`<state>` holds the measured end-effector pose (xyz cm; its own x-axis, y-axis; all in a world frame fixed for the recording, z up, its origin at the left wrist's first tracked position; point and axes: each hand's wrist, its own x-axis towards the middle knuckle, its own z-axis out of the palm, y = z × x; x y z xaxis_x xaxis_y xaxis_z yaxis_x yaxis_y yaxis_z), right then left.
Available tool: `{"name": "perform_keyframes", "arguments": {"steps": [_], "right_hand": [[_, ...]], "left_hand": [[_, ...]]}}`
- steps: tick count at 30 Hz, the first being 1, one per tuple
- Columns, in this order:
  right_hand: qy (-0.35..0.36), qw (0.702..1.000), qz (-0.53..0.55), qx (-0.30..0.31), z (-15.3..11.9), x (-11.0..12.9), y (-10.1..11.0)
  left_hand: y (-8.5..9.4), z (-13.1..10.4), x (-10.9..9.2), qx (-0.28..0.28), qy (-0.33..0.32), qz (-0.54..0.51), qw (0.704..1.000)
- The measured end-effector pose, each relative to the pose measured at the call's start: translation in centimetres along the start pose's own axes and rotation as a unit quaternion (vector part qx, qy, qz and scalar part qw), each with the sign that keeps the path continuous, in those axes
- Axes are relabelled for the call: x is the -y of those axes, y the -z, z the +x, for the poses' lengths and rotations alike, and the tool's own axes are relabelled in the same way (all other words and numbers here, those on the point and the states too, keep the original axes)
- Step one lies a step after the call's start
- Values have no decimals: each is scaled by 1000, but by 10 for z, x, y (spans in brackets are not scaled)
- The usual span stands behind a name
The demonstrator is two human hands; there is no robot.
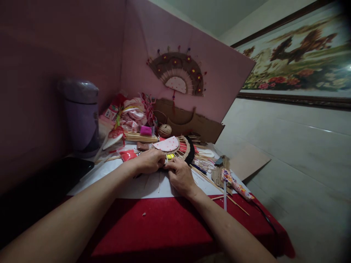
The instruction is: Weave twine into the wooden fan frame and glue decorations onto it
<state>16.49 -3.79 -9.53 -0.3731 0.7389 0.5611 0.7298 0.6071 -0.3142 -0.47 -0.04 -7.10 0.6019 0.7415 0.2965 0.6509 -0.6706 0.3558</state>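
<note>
A handmade stick fan lies on the white sheet, with a dotted pink half-round centre, thin wooden ribs, a twine band and a black yarn band. My left hand is closed at the fan's near side, fingers curled under. Close beside it, my right hand pinches at the same near part of the band, its fingertips almost meeting the left ones. A yellow patch shows between the ribs just above my fingers. The small bit between the fingertips is largely hidden.
A hot glue gun with floral wrapping lies at right by corrugated cardboard. Behind are a twine ball, bundled sticks and pink fabric. A purple bin stands left; a finished fan hangs behind.
</note>
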Motion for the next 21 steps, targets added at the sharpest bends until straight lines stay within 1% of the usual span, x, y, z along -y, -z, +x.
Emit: {"name": "perform_keyframes", "arguments": {"steps": [12,21], "right_hand": [[-4,1000,-6,7,0,1,1],[1,1000,-16,11,-1,3,2]], "left_hand": [[2,-1,-3,1,6,2,1000],[1,-1,-2,0,2,7,1000]]}}
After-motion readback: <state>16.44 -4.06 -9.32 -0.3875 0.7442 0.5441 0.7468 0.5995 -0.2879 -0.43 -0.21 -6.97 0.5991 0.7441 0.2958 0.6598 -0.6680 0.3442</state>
